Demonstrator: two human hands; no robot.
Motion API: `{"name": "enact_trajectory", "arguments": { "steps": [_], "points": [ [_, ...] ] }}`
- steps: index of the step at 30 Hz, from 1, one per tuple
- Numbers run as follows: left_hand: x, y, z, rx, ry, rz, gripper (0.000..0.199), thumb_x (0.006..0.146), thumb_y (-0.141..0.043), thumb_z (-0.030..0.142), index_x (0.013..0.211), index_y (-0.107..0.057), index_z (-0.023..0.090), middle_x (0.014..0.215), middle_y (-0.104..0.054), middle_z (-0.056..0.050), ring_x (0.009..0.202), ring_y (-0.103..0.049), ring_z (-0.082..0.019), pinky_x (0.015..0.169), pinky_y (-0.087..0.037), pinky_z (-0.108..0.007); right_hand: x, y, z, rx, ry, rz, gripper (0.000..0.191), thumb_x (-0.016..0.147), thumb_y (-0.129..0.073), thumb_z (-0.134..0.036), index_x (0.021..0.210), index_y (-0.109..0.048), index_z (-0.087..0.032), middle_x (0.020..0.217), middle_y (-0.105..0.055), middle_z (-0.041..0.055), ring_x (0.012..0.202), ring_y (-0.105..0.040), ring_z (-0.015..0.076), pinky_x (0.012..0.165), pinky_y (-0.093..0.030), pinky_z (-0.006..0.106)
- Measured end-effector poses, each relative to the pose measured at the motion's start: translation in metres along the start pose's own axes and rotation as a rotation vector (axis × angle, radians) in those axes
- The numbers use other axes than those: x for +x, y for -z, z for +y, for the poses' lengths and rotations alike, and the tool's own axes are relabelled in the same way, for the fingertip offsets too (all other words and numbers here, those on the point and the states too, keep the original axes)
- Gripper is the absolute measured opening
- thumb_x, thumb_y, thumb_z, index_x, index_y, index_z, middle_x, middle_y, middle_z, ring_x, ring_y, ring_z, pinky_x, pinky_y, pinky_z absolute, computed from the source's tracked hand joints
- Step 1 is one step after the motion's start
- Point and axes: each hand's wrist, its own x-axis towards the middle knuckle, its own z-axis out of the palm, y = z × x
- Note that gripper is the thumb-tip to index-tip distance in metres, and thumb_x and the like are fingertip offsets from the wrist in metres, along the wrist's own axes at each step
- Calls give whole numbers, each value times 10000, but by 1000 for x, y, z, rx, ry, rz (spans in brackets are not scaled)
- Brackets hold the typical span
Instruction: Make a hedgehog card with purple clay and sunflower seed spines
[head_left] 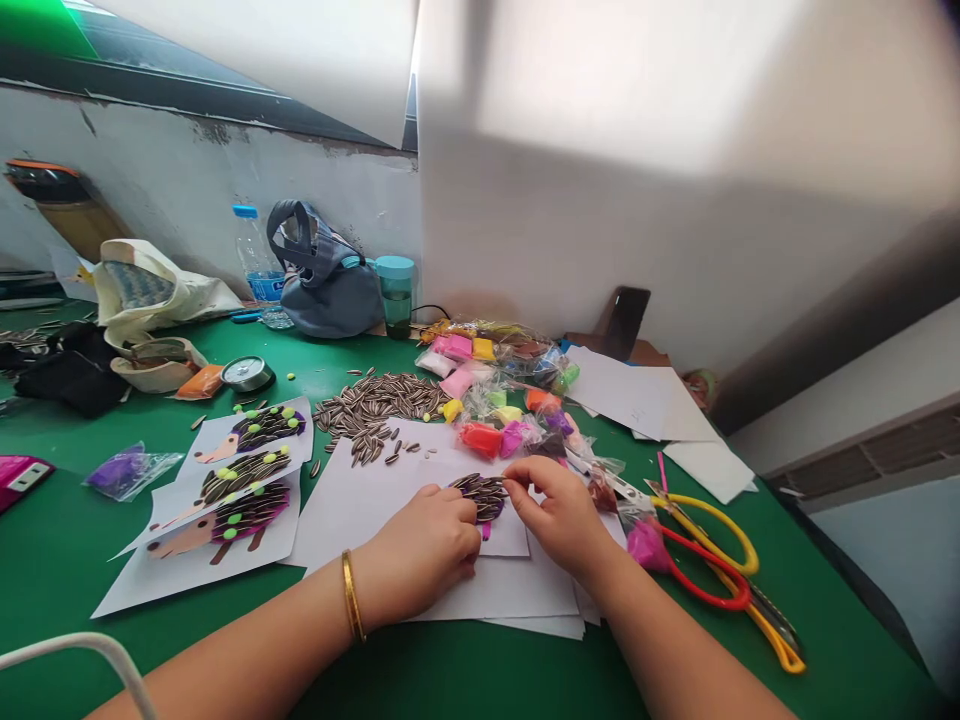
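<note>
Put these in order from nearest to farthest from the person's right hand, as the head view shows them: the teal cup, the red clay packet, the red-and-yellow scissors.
From the right hand:
1. Red clay packet, ahead and to the hand's left, among the clay bags.
2. Red-and-yellow scissors, off to the hand's right on the green table.
3. Teal cup, far ahead by the wall.

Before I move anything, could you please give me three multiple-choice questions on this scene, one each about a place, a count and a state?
1. Which arm wears the gold bangle? A: left arm. B: right arm. C: neither.
2. How many hedgehog pictures lie beside the left hand? A: two. B: three. C: four.
3. How is the plastic water bottle standing? A: on its side. B: upright. C: held in a hand.

1: A, it circles that wrist.
2: B, three seed-covered pictures overlap there.
3: B, its blue cap points up.
</note>
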Motion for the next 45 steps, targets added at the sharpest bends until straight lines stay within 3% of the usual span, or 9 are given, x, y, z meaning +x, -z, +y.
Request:
{"name": "enact_trajectory", "arguments": {
  "steps": [5,10,14,16,18,22,26,34,45],
  "points": [
    [2,11,-3,-11,9,33,51,794,-619,189,755,-644,209,833,-627,-29,803,-552,-194,709,-380,-328,1,0,2,-11,-11,13,128,893,-510,-209,878,-637,-206,828,-663,20,765,-586,159,718,-440,275],
    [-2,23,-48,207,420,238,169,864,-521,219,787,-667,184,829,-633,-83,851,-561,-253,714,-371,-369,1,0,2,-16,-25,1,125,887,-516,-201,889,-641,-210,845,-669,19,775,-593,159,717,-443,273],
    [-6,27,-69,288,553,273,226,869,-468,166,915,-685,206,897,-647,-90,897,-559,-279,723,-363,-392,0,-3,3,4,-15,9,131,887,-519,-191,902,-648,-211,856,-677,22,780,-600,160,727,-453,276],
    [-4,27,-61,215,543,358,212,883,-472,196,977,-661,208,949,-641,-86,920,-550,-267,760,-369,-387,-1,-5,3,22,13,32,129,888,-524,-192,905,-650,-215,857,-682,26,782,-605,164,726,-459,283],
    [-1,26,-43,7,468,399,189,908,-487,317,946,-628,197,940,-627,-68,890,-546,-232,768,-383,-354,-3,-8,3,51,85,72,120,889,-535,-195,916,-650,-218,853,-684,32,780,-610,170,724,-466,294],
    [6,20,-8,-544,336,210,342,966,-354,407,782,-546,192,764,-571,-2,720,-511,-160,642,-374,-279,-6,-12,-3,75,264,115,120,890,-554,-176,947,-647,-227,843,-690,37,789,-614,178,732,-471,319],
    [9,16,2,-821,323,144,356,967,-333,396,722,-485,187,704,-495,26,670,-461,-133,631,-371,-260,-6,-12,-9,93,325,58,145,895,-551,-153,969,-648,-232,850,-698,35,795,-619,175,728,-470,318],
    [10,12,5,-832,358,152,194,901,-355,267,775,-483,193,776,-524,12,743,-470,-157,683,-373,-283,-6,-15,-5,128,337,54,100,898,-581,-167,952,-642,-226,862,-700,26,783,-622,154,724,-467,292],
    [10,6,9,-665,412,213,150,860,-359,196,760,-470,202,778,-531,0,744,-470,-171,674,-362,-295,-10,-23,-9,-55,329,114,44,901,-575,-182,909,-613,-203,797,-686,38,744,-606,183,681,-441,309]
  ]
}}
